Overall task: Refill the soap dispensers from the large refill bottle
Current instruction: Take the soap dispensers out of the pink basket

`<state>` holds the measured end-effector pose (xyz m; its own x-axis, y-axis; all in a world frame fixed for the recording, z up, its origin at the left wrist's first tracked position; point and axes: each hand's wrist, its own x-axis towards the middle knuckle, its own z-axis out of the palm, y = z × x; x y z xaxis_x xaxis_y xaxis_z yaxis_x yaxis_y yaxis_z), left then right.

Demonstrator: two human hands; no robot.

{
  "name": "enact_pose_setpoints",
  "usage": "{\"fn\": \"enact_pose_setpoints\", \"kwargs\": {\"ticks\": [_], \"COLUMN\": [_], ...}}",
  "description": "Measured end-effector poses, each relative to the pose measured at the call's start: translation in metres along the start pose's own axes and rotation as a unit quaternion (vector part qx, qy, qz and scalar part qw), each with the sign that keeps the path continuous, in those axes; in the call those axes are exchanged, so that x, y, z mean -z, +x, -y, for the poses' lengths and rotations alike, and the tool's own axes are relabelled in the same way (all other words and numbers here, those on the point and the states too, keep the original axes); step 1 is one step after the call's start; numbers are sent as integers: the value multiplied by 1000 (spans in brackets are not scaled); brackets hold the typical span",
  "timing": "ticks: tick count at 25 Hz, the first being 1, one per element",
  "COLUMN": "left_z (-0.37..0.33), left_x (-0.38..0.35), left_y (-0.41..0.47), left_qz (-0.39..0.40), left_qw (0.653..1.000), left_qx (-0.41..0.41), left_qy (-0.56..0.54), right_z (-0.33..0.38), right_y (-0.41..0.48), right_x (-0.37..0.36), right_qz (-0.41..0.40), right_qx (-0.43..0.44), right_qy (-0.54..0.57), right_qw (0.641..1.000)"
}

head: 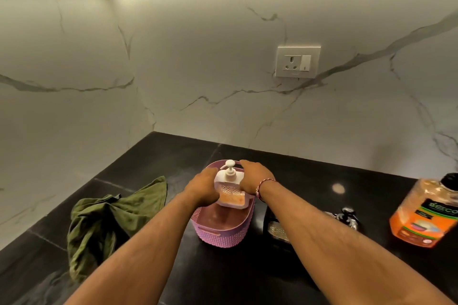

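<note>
1. A person's two bare forearms reach forward over a dark stone counter [309, 181] that meets a white marble wall [198, 69].
2. Both hands clasp a white pump dispenser [229, 186] between them: the left hand [203, 189] closes on its left side, the right hand [254, 177] on its right side and top edge.
3. The dispenser stands upright, its pump head pointing left. Orange soap shows in its lower part.
4. It is held in the far half of a pink basket [223, 230], an oval tub with perforated walls. Whether its base touches the basket floor cannot be told.
5. The right wrist wears a red-and-white thread band [262, 186].
6. A large refill bottle [426, 215] of orange liquid, with a black cap, stands at the right edge, well apart from the basket.
7. A crumpled green cloth [106, 220] lies on the counter left of the basket.
8. Partly hidden by the right forearm, a dark object and some shiny metal sit right of the basket; what they are cannot be told.
9. A white socket [297, 62] with a switch is set in the far wall.
</note>
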<state>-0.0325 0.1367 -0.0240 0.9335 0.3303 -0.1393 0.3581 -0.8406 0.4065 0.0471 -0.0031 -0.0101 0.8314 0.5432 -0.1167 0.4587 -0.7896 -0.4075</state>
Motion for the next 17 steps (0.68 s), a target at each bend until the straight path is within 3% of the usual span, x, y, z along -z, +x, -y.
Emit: {"fn": "enact_pose_setpoints", "kwargs": {"ticks": [4, 9, 17], "left_z": [-10, -9, -75], "left_x": [1, 13, 94], "left_y": [11, 15, -5], "left_qz": [32, 44, -8], "left_qw": [999, 996, 984], "left_qx": [-18, -38, -150], "left_qy": [17, 65, 98], "right_z": [1, -1, -4], "right_y": [4, -3, -37], "right_x": [-7, -2, 92], "right_qz": [-2, -5, -117], "right_qx": [2, 14, 53], "right_qy": [-23, 38, 82], "right_qw": [1000, 999, 988]}}
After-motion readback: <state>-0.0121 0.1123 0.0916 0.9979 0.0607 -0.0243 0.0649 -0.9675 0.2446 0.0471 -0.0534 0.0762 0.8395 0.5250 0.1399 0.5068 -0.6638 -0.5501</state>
